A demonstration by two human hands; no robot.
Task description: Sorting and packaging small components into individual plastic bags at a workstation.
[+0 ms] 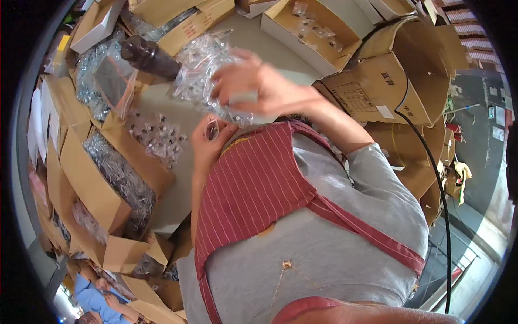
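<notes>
My left hand [213, 136] is close to the apron's upper edge, its fingers closed around a small clear plastic bag [211, 129] with something dark inside. Just beyond it, my right hand [264, 86] reaches over a heap of small clear bags [197, 65] on the grey tabletop [251, 38]. Motion smears the right fingers, so whether they grip anything cannot be made out. The bags in the heap hold small pale and dark parts. A second, looser group of such bags [156, 135] lies to the left of my left hand.
A dark brown cylindrical object [148, 58] lies beside the heap. Cardboard boxes of clear packets [121, 175] line the left. An open shallow box [310, 32] holds a few bags at the back; a large carton [388, 75] stands right. A black cable [431, 156] hangs at right. Another person [102, 299] is lower left.
</notes>
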